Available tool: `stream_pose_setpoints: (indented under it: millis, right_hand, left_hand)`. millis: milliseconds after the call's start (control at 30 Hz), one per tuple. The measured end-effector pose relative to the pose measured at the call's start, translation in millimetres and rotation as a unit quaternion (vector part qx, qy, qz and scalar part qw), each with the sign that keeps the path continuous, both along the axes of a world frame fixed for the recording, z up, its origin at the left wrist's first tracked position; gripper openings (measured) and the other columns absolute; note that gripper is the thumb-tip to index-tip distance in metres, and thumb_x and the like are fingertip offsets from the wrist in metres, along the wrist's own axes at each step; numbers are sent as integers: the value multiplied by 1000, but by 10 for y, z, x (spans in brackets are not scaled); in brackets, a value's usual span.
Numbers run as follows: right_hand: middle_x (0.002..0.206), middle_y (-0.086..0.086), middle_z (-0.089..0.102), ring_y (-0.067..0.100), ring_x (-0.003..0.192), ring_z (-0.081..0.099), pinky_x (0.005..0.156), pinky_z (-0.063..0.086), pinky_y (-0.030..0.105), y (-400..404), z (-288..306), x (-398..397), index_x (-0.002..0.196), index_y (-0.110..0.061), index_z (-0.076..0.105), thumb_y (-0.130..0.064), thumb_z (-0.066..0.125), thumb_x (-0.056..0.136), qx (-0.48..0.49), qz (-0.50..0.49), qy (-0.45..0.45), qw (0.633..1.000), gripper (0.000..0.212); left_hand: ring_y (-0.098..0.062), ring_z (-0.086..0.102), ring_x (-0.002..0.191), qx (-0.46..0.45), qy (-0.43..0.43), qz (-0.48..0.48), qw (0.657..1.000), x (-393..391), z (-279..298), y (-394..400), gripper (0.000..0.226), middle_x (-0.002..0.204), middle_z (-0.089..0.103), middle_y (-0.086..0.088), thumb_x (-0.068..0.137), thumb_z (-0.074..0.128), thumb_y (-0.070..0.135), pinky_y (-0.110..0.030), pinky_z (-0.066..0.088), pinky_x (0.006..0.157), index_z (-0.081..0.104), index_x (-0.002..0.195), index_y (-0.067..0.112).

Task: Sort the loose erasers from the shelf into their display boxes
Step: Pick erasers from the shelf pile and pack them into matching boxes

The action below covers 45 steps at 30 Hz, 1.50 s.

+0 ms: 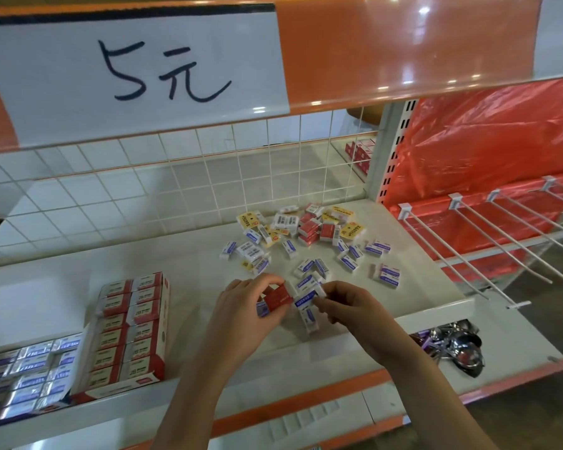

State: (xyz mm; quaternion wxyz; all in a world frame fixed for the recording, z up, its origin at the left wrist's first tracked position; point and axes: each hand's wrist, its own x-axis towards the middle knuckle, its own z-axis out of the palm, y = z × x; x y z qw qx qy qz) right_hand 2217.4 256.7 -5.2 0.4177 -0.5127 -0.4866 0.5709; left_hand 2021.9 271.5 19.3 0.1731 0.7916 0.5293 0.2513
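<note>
Head view shows my left hand (241,306) gripping 1 small red-wrapped rectangular eraser (277,299), my right hand (345,306) pinching a blue-and-white-wrapped eraser (306,298) beside it, gathering by colour for the cardboard display boxes (129,329) further left.

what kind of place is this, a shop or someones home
Most likely a shop, probably a stationery or discount store. A handwritten price sign reading 5元 hangs on the shelf edge, packaged erasers lie loose on a retail shelf, and a display box holds more in rows.
</note>
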Motion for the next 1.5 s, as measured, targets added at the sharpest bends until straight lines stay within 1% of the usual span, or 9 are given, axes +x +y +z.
stream_pose_setpoints:
  millis: [233,433,600,800,933,1100,1200,1400,1500]
  right_hand:
    - [82,2,69,8,70,59,65,43,23,-25,26,-211,93,-6,58,-12,58,90,-6,13,26,1000,7]
    - [67,-5,60,10,66,52,60,38,22,-56,56,-409,98,-1,59,-10,60,89,-2,20,-1,1000,13]
    - [69,-9,61,4,63,51,60,40,18,-118,89,-551,97,-8,65,-10,56,91,5,17,-10,1000,10]
    - [75,5,66,19,64,64,64,55,27,-211,116,-627,97,-4,65,-5,56,90,-53,-13,107,993,12]
    - [87,13,65,21,70,66,68,55,26,-231,117,-683,102,-1,65,-3,57,89,-49,-21,103,993,16]
    - [87,14,62,22,73,67,71,55,25,-240,114,-801,105,2,64,-1,58,88,-37,-18,99,994,18]
    - [86,17,58,21,71,66,70,54,24,-238,129,-881,104,4,63,0,60,86,-26,-10,90,996,18]
    - [83,18,53,18,64,64,66,53,23,-218,151,-1050,100,10,59,3,62,84,-19,-3,75,997,18]
    - [80,18,60,18,65,64,66,54,24,-215,163,-1121,99,5,62,4,61,84,-19,2,67,998,14]
  left_hand:
    - [10,43,71,-4,1,11,1000,-159,115,-128,25,72,41,32,83,67,39,-4,35,71,58,106,37]
    - [4,46,87,-15,-4,-4,1000,-346,46,-95,26,86,53,29,79,70,41,-3,32,74,60,103,37]
    - [5,49,92,-31,-45,-31,998,-462,29,-107,25,93,59,24,79,71,34,-2,34,75,61,102,34]
    - [3,52,92,-46,-100,-40,993,-554,25,-125,24,93,63,23,79,72,30,-6,39,73,63,102,32]
    - [4,53,92,-62,-107,-55,991,-635,54,-146,27,95,63,23,81,70,27,-7,41,72,62,105,36]
    - [6,56,90,-101,-146,-58,982,-747,98,-182,26,95,64,22,82,68,29,-8,45,72,62,107,35]
    - [5,58,87,-120,-147,-43,981,-822,87,-187,18,89,65,22,84,65,33,-11,48,72,57,96,44]
    - [3,61,78,-124,-168,-14,978,-968,93,-185,4,80,68,19,86,61,36,-11,47,68,63,89,39]
    - [4,58,61,-139,-169,12,976,-1003,109,-177,19,62,64,18,83,50,49,-9,43,59,62,78,35]
